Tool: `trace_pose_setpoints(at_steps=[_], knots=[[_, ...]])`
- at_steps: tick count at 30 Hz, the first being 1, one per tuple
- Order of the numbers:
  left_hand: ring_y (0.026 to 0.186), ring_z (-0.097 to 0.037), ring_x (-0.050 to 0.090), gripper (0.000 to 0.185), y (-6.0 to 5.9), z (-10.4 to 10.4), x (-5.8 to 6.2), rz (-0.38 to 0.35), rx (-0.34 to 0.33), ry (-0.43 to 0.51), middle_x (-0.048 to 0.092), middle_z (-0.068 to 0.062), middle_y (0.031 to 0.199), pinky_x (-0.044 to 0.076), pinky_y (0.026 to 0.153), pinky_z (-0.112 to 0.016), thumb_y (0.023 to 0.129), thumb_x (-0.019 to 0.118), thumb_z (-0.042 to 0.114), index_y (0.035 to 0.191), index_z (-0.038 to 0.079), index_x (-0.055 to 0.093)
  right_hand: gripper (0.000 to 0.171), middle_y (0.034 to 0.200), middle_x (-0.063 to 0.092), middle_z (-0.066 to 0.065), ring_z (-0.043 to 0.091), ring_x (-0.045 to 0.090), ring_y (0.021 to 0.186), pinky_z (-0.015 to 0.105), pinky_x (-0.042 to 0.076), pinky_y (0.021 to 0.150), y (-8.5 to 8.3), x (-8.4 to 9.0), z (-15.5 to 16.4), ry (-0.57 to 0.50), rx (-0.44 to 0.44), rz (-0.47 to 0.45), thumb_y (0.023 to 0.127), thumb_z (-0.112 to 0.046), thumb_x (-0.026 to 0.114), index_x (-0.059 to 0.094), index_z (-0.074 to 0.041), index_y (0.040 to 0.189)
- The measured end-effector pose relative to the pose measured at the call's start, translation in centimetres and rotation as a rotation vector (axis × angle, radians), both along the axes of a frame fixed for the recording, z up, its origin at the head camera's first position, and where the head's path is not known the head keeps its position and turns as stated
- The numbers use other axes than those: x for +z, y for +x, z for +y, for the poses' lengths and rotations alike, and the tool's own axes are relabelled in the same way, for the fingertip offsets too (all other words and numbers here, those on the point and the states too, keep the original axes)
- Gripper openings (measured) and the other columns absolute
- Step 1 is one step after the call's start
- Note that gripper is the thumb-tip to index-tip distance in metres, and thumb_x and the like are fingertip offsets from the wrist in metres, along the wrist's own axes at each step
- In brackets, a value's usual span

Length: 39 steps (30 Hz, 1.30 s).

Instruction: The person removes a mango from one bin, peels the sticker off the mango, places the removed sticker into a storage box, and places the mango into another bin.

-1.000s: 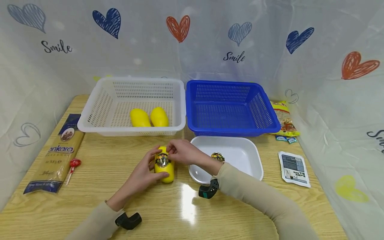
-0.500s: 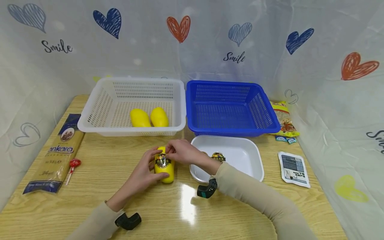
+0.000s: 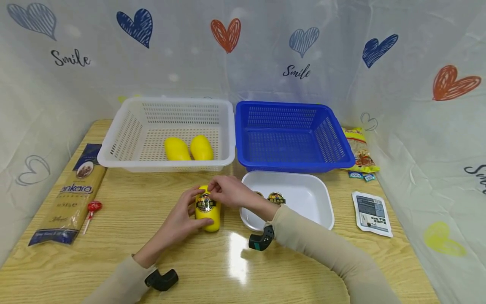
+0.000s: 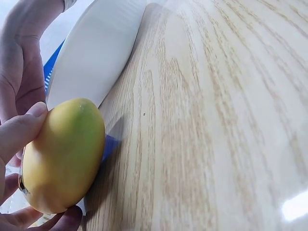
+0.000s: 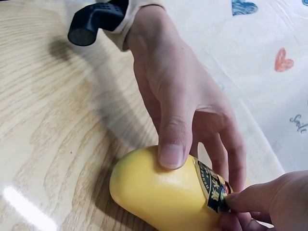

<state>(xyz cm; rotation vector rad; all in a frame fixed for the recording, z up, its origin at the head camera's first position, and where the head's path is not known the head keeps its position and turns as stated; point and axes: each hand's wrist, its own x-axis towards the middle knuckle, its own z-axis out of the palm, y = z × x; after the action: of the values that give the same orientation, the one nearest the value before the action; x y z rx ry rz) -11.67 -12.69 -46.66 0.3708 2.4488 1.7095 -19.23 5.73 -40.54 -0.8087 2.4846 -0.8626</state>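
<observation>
A yellow mango (image 3: 207,210) lies on the wooden table (image 3: 152,236) in front of me, with a dark round sticker (image 3: 205,203) on top. My left hand (image 3: 181,215) grips the mango (image 5: 163,192) from the left, thumb on its near side. My right hand (image 3: 225,191) pinches the edge of the sticker (image 5: 212,185) at the fruit's far end. In the left wrist view the mango (image 4: 62,154) fills the lower left beside my left fingers (image 4: 19,130). Two peeled stickers (image 3: 275,197) lie in the white tray (image 3: 322,202).
A white basket (image 3: 114,143) with two more mangoes (image 3: 189,148) stands behind, a blue basket (image 3: 341,156) to its right. A pasta packet (image 3: 70,198) and a red lollipop (image 3: 93,207) lie at the left. Snack packets (image 3: 371,213) lie at the right.
Both hands and the mango stay nearly in place. My right forearm has shifted slightly left, uncovering the stickers in the tray.
</observation>
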Motion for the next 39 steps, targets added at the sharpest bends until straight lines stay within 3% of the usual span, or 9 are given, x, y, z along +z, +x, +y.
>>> trace_pose_setpoints(at_steps=[10, 18, 26, 33, 36, 39], knots=[[0.134, -0.039, 0.038, 0.078, -0.1, 0.1, -0.2, 0.047, -0.004, -0.024, 0.026, -0.022, 0.152, 0.044, 0.101, -0.047, 0.075, 0.086, 0.007, 0.140, 0.000, 0.042, 0.006, 0.081, 0.063, -0.004, 0.008, 0.054, 0.073, 0.020, 0.043, 0.066, -0.3, -0.5, -0.1, -0.001, 0.037, 0.047, 0.092, -0.007, 0.063, 0.067, -0.010, 0.091], [0.133, -0.040, 0.039, 0.077, -0.1, 0.1, -0.1, 0.068, -0.012, -0.035, 0.029, -0.022, 0.151, 0.046, 0.100, -0.048, 0.074, 0.086, 0.008, 0.139, 0.000, 0.045, 0.007, 0.090, 0.056, 0.001, 0.015, 0.051, 0.089, 0.026, 0.043, 0.078, 0.7, -0.4, 0.1, 0.058, 0.146, 0.186, 0.098, -0.011, 0.057, 0.060, -0.010, 0.093], [0.133, -0.038, 0.040, 0.078, 0.0, 0.2, 0.4, 0.062, -0.018, -0.041, 0.030, -0.021, 0.151, 0.046, 0.101, -0.047, 0.073, 0.087, 0.008, 0.139, 0.001, 0.045, 0.006, 0.091, 0.054, 0.001, 0.013, 0.050, 0.083, 0.024, 0.043, 0.073, 1.1, -0.1, 0.7, 0.041, 0.200, 0.152, 0.102, -0.012, 0.052, 0.055, -0.008, 0.098], [0.129, -0.039, 0.044, 0.083, -0.3, 0.1, 0.4, 0.004, -0.012, -0.018, 0.033, -0.019, 0.148, 0.046, 0.101, -0.048, 0.075, 0.086, 0.009, 0.143, 0.004, 0.039, 0.005, 0.096, 0.064, 0.002, 0.011, 0.059, 0.086, 0.020, 0.048, 0.074, 0.3, -0.5, 1.1, -0.097, 0.075, 0.027, 0.100, -0.013, 0.056, 0.057, -0.009, 0.104], [0.129, -0.040, 0.044, 0.083, -0.3, 0.1, 0.4, -0.027, -0.009, -0.010, 0.032, -0.018, 0.148, 0.046, 0.100, -0.048, 0.076, 0.085, 0.010, 0.143, 0.005, 0.038, 0.009, 0.099, 0.066, 0.003, 0.012, 0.061, 0.091, 0.021, 0.050, 0.078, -0.2, -0.4, 1.3, -0.142, 0.027, 0.021, 0.100, -0.012, 0.057, 0.059, -0.008, 0.107], [0.129, -0.041, 0.044, 0.082, -0.3, 0.1, 0.4, -0.042, -0.006, -0.009, 0.032, -0.018, 0.148, 0.046, 0.100, -0.048, 0.077, 0.085, 0.011, 0.143, 0.005, 0.038, 0.008, 0.098, 0.066, 0.001, 0.012, 0.061, 0.091, 0.022, 0.050, 0.079, -0.5, 0.0, 1.5, -0.140, 0.054, 0.024, 0.099, -0.011, 0.057, 0.062, -0.009, 0.105]])
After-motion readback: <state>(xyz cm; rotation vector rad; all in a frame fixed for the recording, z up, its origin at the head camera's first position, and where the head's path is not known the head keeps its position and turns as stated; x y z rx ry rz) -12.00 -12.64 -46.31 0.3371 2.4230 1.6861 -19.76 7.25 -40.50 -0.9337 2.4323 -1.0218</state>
